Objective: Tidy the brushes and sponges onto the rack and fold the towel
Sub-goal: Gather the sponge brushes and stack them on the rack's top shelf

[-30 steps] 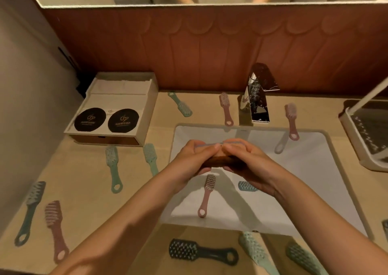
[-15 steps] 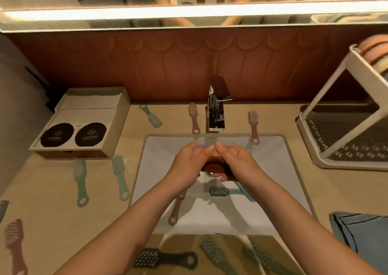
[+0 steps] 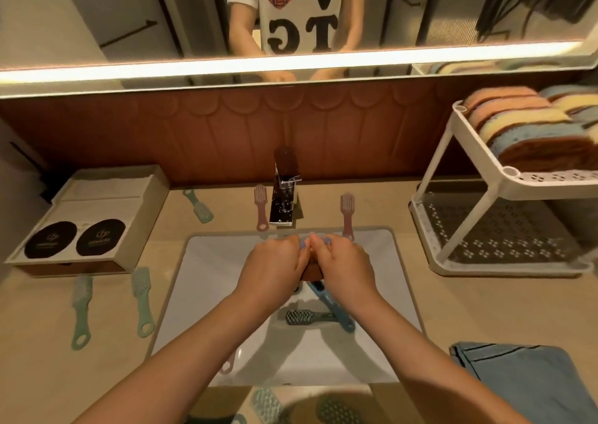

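Held over sink [image 3: 213, 262]: sponge [image 3: 312, 272], clasped between left hand [image 3: 275, 266] and right hand [image 3: 344, 266], both curled round it. Well right of hands: rack [image 3: 453, 263]. Risk: loosened grip on the reach there, dropping sponge onto brushes [image 3: 301, 316] beneath.

White rectangular sink basin [image 3: 213, 262], beige countertop [image 3: 453, 310], reddish-brown scalloped wall panel [image 3: 194, 132] far, mint-green plastic brushes [image 3: 142, 304] left, pink plastic brushes [image 3: 347, 216] far, brown-and-pale-blue sponge [image 3: 312, 271] over the basin, orange, yellow, blue and brown stacked sponges [image 3: 517, 122] on white perforated plastic rack [image 3: 504, 270] right, blue cloth towel [image 3: 524, 385] near right
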A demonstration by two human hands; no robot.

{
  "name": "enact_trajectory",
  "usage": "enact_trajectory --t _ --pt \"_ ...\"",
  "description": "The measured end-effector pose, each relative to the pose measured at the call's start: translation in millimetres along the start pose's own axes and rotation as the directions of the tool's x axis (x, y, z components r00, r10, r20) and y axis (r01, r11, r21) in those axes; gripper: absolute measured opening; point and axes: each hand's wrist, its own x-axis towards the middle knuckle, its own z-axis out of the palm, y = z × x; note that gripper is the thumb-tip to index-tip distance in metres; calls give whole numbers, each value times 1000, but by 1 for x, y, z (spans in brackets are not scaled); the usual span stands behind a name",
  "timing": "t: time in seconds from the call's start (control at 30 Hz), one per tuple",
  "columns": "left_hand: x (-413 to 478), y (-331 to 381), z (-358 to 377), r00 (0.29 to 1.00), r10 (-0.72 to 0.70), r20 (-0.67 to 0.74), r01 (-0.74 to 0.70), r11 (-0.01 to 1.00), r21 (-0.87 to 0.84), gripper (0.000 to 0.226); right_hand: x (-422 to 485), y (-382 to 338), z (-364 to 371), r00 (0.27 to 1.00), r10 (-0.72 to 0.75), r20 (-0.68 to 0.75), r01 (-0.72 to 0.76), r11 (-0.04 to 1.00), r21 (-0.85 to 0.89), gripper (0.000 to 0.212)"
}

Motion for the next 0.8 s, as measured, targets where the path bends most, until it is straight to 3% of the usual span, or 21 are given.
enact_trajectory --t 0.1,0.17,0.27,0.43,0.53,0.67,0.8 --pt "6 15 -2 998 27 -63 -27 1000 2 45 3 9 -17 998 -48 -26 49 998 31 49" --pt "7 24 -9 989 73 -132 -75 997 -10 50 3 14 -30 999 -45 -13 47 971 236 49" --pt "12 42 -27 980 98 -172 -103 995 -15 47 3 17 -59 998 -46 46 19 886 463 32" --pt "33 62 -48 995 -73 -68 39 914 -405 35 7 20 -114 984 -117 133 31 854 519 32" --pt "48 76 -54 994 -91 -52 50 848 -528 36 9 23 -143 985 -166 54 107 818 566 44" --pt "63 102 -62 990 -44 -130 -49 774 -631 56 15 26 -179 963 -231 -141 270 839 472 41" --pt "74 140 -66 972 167 -164 -230 811 -539 58 22 38 -219 934 -200 -294 317 844 432 39"
